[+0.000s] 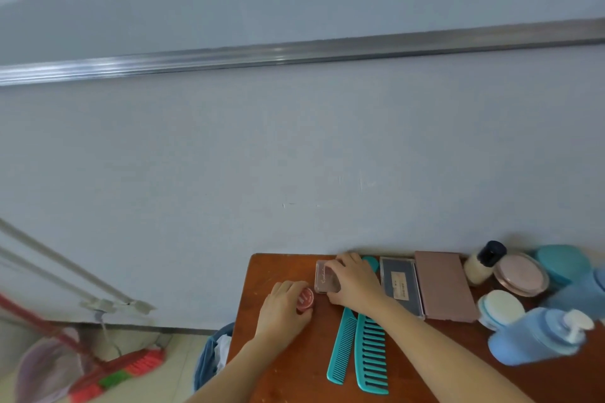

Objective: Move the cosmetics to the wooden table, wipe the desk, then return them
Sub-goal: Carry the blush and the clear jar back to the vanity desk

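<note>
On the floor at the far left lies a red and green broom, and a blue bin stands just beside the left edge of the wooden table.

Your left hand reaches in from the near side, palm down. Its fingers are curled over a small round red tin and its thumb is against the tin's near edge, so it is clamped on the tin. The tin sits on the table near the left end, its lid marked in white.

Just to its right is a pale pink rectangular case, lying flat with script along its left side. Your right hand covers its right half, fingers over the far edge and thumb at the near corner, gripping it.

Two teal combs lie near you, side by side. Further right, close to the wall, a dark palette and a mauve palette lie touching. Past them come a black-capped bottle, a round pink compact and a blurred blue pump bottle.
</note>
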`<state>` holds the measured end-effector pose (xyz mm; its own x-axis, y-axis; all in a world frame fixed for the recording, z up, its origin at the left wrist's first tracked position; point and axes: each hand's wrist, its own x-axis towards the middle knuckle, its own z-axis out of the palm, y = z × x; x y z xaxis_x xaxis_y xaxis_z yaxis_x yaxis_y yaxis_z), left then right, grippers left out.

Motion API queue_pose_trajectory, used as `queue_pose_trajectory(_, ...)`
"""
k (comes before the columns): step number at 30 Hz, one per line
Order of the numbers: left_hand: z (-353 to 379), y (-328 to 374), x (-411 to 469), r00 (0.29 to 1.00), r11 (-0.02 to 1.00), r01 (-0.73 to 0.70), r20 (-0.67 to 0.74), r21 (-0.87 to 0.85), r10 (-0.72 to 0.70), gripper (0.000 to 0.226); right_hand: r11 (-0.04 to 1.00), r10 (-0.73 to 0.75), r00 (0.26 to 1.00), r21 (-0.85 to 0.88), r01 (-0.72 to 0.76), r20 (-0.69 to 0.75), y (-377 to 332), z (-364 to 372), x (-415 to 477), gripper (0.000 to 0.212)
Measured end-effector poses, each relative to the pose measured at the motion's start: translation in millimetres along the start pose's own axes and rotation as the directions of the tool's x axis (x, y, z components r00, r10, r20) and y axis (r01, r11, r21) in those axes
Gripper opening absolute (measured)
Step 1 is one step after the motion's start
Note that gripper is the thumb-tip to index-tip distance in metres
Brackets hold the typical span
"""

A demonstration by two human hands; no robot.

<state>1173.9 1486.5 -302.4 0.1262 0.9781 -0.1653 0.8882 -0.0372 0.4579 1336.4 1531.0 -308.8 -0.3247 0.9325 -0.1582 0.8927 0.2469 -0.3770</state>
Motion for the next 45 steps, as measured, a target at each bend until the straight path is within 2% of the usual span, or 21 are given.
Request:
queue_pose_trajectory(8, -32.2, -31.8, -17.6, 0.992, 0.995, 0.028, -0.121, -0.099, -0.040, 0.047, 0.999, -0.038, 0.996, -0.040, 0.035, -0.084, -26.3, -2.8, -12.1, 0.061)
queue_pose_trajectory(13, -43.6, -45.2, -25.6, 0.989, 0.987, -0.030, -0.151, -0.159, 0.006, 0.046, 0.998, 0.026, 0.993, -0.056, -0.032, -0.111, -46.6, -8.7, -41.7, 0.057)
queue_pose_trajectory(16, -45.5, -47.9, -32.1, 0.987, 0.974, -0.107, -0.142, -0.201, 0.079, 0.045, 0.990, 0.115, 0.986, -0.073, -0.124, -0.122, -58.6, -10.7, -71.5, 0.056)
queue_pose_trajectory(22, -58.7, -52.0, -56.9, 0.931, 0.895, -0.365, -0.095, -0.256, 0.353, 0.045, 0.928, 0.284, 0.931, -0.178, -0.327, -0.229, -102.0, -13.2, -143.2, 0.058)
queue_pose_trajectory(27, -70.7, -85.3, -91.2, 0.849, 0.813, -0.519, -0.050, -0.264, 0.526, 0.047, 0.855, 0.460, 0.811, -0.067, -0.515, -0.362, -162.1, 21.8, -197.8, 0.053)
queue_pose_trajectory(33, -73.8, -91.6, -138.2, 0.756, 0.757, -0.603, 0.124, -0.252, 0.643, 0.050, 0.725, 0.645, 0.654, 0.046, -0.687, -0.396, -220.7, 61.0, -274.0, 0.055)
queue_pose_trajectory(37, -66.0, -63.4, -184.1, 0.631, 0.649, -0.684, 0.177, -0.334, 0.756, 0.050, 0.638, 0.695, 0.534, 0.072, -0.767, -0.481, -240.8, 69.1, -344.6, 0.053)
queue_pose_trajectory(42, -49.2, -24.2, -263.4, 0.426, 0.483, -0.779, 0.227, -0.400, 0.876, 0.049, 0.487, 0.774, 0.323, 0.186, -0.853, -0.544, -274.0, 89.3, -446.0, 0.052)
queue_pose_trajectory(45, -33.6, -2.6, -330.0, 0.312, 0.360, -0.832, 0.180, -0.422, 0.933, 0.045, 0.397, 0.797, 0.195, 0.253, -0.882, -0.572, -307.2, 117.0, -519.6, 0.053)
